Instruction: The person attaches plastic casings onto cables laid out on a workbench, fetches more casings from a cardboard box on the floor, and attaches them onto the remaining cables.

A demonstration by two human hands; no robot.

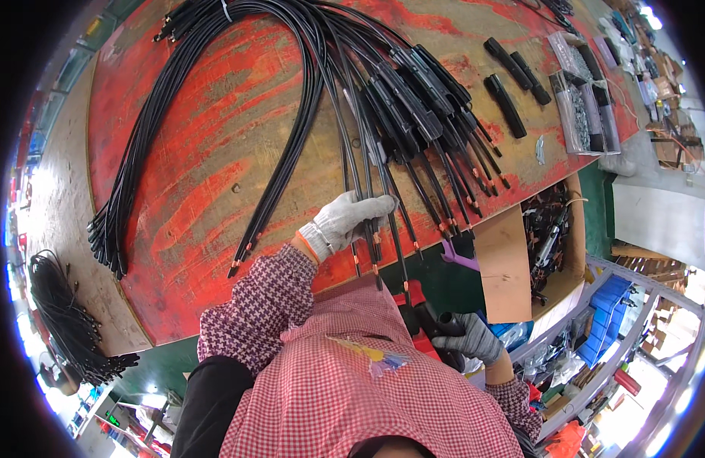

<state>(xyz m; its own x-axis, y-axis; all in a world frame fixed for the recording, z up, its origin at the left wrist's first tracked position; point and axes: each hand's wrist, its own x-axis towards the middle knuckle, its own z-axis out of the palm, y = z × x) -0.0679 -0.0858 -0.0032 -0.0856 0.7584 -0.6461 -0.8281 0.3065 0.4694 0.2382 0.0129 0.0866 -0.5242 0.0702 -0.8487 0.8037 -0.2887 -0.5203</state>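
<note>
The black cables (313, 84) arched across the red-painted table (207, 198), their copper-banded ends reaching its near edge. There the left hand (345, 224), in a white glove, had its fingers pressed together, pinching cable near those ends; how many strands it gripped could not be told. Off the table's near edge, toward its right, the right hand (474, 340), in a grey glove, had its fingers curled around a black tube-shaped thing (448, 324). Each cable seemed light and springy, stiff enough to keep its curve, though the whole bundle was probably weighty and apt to tangle. The black sleeves (406, 107) toward the table's far right looked rigid and perhaps slick. The best hold was likely on the plain jacket just behind the copper bands, since the bare-looking ends might bend or mar.
</note>
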